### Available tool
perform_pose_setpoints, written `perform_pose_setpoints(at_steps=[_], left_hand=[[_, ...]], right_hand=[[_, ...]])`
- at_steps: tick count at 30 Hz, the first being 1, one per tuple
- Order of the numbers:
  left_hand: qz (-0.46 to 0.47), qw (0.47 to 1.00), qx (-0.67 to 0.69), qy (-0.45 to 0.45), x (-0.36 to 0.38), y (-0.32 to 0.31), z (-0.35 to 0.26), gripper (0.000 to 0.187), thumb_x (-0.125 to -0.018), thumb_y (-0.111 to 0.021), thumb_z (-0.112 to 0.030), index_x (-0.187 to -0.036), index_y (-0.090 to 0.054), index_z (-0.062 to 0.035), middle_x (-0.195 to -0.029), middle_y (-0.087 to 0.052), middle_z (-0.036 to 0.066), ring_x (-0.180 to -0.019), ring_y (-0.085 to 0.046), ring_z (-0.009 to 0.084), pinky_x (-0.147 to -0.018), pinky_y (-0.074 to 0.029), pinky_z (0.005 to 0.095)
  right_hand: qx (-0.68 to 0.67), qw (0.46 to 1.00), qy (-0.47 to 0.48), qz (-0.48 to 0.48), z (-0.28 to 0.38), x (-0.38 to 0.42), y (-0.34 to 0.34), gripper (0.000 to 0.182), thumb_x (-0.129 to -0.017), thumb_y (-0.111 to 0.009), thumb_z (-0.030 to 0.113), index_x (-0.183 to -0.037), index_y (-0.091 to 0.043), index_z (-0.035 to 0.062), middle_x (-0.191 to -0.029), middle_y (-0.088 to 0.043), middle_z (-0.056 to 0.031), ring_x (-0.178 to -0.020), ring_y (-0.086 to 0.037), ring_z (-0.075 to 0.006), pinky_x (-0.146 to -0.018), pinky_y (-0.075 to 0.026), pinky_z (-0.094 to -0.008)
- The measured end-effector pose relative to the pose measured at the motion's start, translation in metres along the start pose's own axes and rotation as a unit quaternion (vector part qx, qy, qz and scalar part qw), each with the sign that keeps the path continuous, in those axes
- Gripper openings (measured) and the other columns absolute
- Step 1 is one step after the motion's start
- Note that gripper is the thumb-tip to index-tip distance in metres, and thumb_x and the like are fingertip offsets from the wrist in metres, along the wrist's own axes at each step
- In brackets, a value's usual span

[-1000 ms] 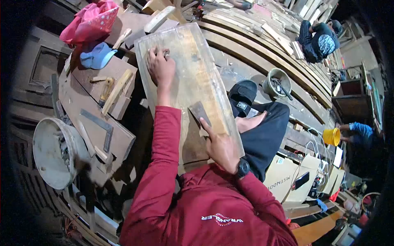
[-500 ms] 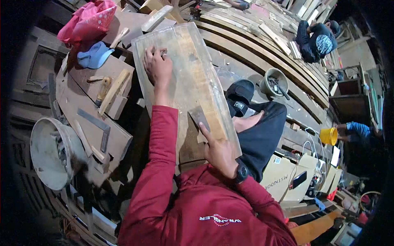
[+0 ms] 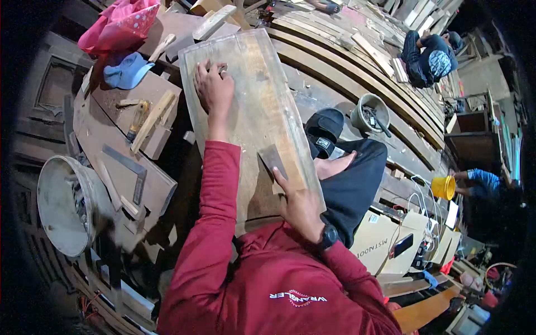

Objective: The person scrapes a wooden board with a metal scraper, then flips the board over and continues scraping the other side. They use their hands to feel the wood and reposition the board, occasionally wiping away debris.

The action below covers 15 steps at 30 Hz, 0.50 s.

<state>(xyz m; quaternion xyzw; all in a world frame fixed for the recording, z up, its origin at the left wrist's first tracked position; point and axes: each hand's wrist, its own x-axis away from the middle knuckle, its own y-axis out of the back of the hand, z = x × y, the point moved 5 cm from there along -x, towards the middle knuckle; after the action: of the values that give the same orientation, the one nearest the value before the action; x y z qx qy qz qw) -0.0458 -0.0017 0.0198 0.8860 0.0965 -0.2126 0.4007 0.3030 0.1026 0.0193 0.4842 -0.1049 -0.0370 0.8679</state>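
Note:
A long wooden board [image 3: 251, 100], its surface grey with a paler strip along the right side, lies lengthwise in front of me and reaches my lap. Near the far end, my left hand [image 3: 214, 92] rests on it with the fingers curled; a small dark spot shows by the fingertips, and what they hold, if anything, is hidden. My right hand [image 3: 301, 213] is closed round a flat-bladed scraper [image 3: 272, 160] close to the near end, index finger stretched along the blade. The blade lies on or just over the board; its handle is covered by my palm.
On the left are a blue cap [image 3: 128, 71], a metal square [image 3: 132, 167], a hand tool [image 3: 138, 119] and a white bucket [image 3: 67, 206]. To the right stand a bucket of small items [image 3: 371, 113] and stacked planks [image 3: 357, 78]. Another person [image 3: 432, 58] sits far right; someone else holds a yellow bucket [image 3: 443, 187].
The whole view has shifted slightly to the left. Both hands keep nearly the same places on the board, and the scraper has hardly moved.

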Motion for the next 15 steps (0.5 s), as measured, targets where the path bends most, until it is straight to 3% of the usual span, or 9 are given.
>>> perform_pose_setpoints(at_steps=[4,10,15], left_hand=[[-0.016,1.000,-0.018,-0.018,-0.003,0.000,0.001,0.023,-0.085,-0.067,-0.012,-0.107,-0.076,-0.0123,-0.141,-0.058,0.014,-0.139,-0.046,0.0367,-0.118,-0.033,0.0479],[-0.040,0.998,-0.031,-0.026,0.002,0.002,-0.002,0.023,-0.086,-0.067,-0.012,-0.107,-0.076,-0.0144,-0.139,-0.058,0.013,-0.134,-0.050,0.0351,-0.115,-0.036,0.0473],[-0.035,0.999,-0.015,-0.024,0.002,-0.001,-0.002,0.022,-0.085,-0.067,-0.012,-0.106,-0.076,-0.0138,-0.139,-0.059,0.013,-0.135,-0.050,0.0347,-0.116,-0.035,0.0466]], right_hand=[[0.016,1.000,0.003,0.008,0.011,-0.019,0.017,0.081,-0.088,-0.058,0.012,-0.163,-0.031,0.0285,-0.060,-0.063,-0.0208,-0.055,-0.065,-0.0408,-0.054,-0.052,-0.0546],[0.002,0.999,-0.021,0.029,-0.001,0.048,0.024,0.076,-0.088,-0.061,0.015,-0.160,-0.040,0.0298,-0.062,-0.064,-0.0170,-0.054,-0.066,-0.0364,-0.053,-0.052,-0.0520],[0.015,1.000,-0.013,-0.005,0.001,0.027,0.011,0.077,-0.087,-0.061,0.014,-0.160,-0.040,0.0286,-0.061,-0.064,-0.0188,-0.054,-0.065,-0.0382,-0.054,-0.053,-0.0518]])
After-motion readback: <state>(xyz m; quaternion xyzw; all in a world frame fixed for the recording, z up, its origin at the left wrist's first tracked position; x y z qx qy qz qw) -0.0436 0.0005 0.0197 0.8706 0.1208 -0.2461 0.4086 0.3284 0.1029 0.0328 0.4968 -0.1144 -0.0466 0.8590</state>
